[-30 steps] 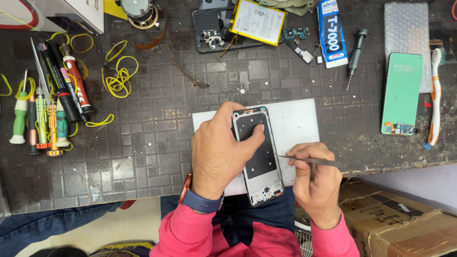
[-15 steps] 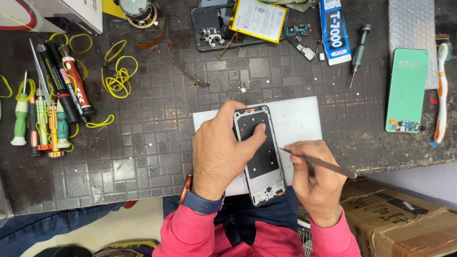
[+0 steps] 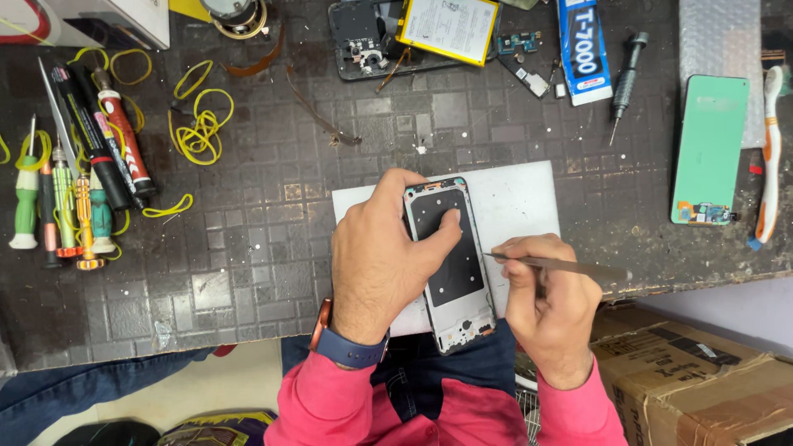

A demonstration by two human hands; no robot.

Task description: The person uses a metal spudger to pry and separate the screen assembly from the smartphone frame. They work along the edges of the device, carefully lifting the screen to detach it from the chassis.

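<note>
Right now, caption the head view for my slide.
Left hand steadies a phone frame on a white sheet; right hand works tweezers at its edge.

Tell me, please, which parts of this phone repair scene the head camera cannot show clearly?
- Left edge of the phone frame: covered by the left hand.
- Tweezers tip: too fine to tell whether it touches the frame.
- Right hand fingertips: curled under, hidden.
- Cardboard box: cut off by the picture's edge.
</note>
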